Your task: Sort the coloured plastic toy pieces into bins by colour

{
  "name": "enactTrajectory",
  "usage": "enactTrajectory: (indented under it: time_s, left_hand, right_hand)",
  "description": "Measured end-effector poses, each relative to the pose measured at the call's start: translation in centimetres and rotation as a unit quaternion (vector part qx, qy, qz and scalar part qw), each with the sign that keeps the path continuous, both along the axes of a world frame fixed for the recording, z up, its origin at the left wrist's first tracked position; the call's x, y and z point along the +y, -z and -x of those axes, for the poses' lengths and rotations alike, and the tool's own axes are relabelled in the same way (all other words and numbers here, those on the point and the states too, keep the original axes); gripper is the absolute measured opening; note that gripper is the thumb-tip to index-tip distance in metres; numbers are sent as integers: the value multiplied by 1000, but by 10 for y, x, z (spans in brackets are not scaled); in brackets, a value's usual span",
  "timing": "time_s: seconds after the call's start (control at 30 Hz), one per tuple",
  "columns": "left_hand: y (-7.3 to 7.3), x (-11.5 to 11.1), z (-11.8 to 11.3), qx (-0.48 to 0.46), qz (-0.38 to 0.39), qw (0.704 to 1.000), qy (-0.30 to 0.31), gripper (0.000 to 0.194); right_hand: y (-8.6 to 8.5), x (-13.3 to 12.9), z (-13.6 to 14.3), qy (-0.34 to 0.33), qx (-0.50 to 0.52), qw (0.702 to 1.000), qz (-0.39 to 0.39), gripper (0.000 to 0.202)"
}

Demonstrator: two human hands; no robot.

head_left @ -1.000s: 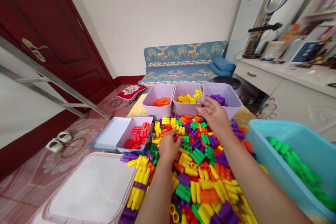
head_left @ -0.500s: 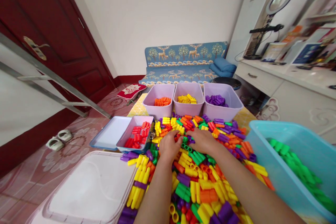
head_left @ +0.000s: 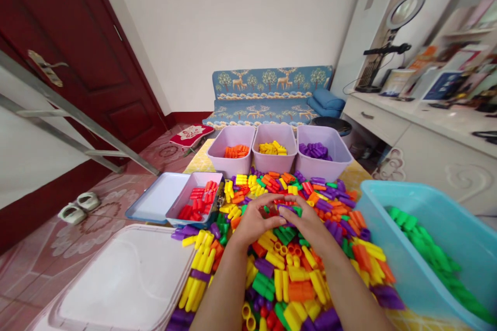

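A wide pile of colored plastic pieces (head_left: 301, 289) in yellow, orange, green, purple and red covers the table. Over its middle, my left hand (head_left: 254, 221) curves inward, fingers bent around pieces too small to make out. Facing it, my right hand (head_left: 305, 217) has its thumb and fingers curled at a small purple piece (head_left: 286, 209). The fingertips of both hands nearly meet. Behind the pile stand three lilac bins, with orange pieces (head_left: 236, 151), yellow pieces (head_left: 273, 148) and purple pieces (head_left: 315, 150) inside. Red pieces (head_left: 199, 200) lie in a smaller box at the left.
A large turquoise bin (head_left: 423, 261) holding green pieces stands at the right. On the left are a translucent lid (head_left: 124, 276) and a shallow tray-like lid (head_left: 159, 196). A blue sofa (head_left: 267, 95) is beyond the table, a white cabinet (head_left: 438, 150) at the right.
My hands have come closer together and their fingers now curve toward each other above the pile. A purple piece now shows at my right hand. The view has shifted slightly.
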State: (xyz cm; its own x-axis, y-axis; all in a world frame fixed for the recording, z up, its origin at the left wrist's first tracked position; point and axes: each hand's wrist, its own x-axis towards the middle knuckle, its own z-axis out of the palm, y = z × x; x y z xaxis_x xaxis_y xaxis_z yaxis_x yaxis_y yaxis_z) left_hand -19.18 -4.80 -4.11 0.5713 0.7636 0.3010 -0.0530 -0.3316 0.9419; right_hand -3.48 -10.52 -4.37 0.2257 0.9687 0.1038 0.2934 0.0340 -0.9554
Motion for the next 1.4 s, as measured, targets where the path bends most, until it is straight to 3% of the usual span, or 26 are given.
enactTrajectory:
  time_s: [0.17, 0.4, 0.57, 0.83, 0.97, 1.2, 1.4]
  left_hand:
    - [0, -3, -3, 3, 1, 1000, 30, 45]
    - [19, 10, -2, -56, 121, 990, -55, 41]
    - [23, 14, -2, -72, 128, 986, -82, 40]
    - [20, 10, -4, -87, 208, 974, -16, 41]
    - [20, 11, -4, -118, 245, 962, -10, 40]
    - [16, 10, -5, -153, 246, 956, -47, 37]
    - [19, 12, -4, -164, 187, 968, -15, 33]
  right_hand:
    - [10, 4, 0, 7, -1, 1000, -20, 41]
    - [5, 3, 2, -23, -16, 999, -20, 37]
    - [3, 3, 4, 0, -51, 998, -29, 38]
    - [8, 4, 3, 12, -7, 999, -30, 27]
    - [10, 4, 1, 3, 22, 999, -43, 26]
    - [8, 4, 2, 53, 70, 993, -73, 24]
    - [9, 3, 4, 42, 87, 993, -74, 27]
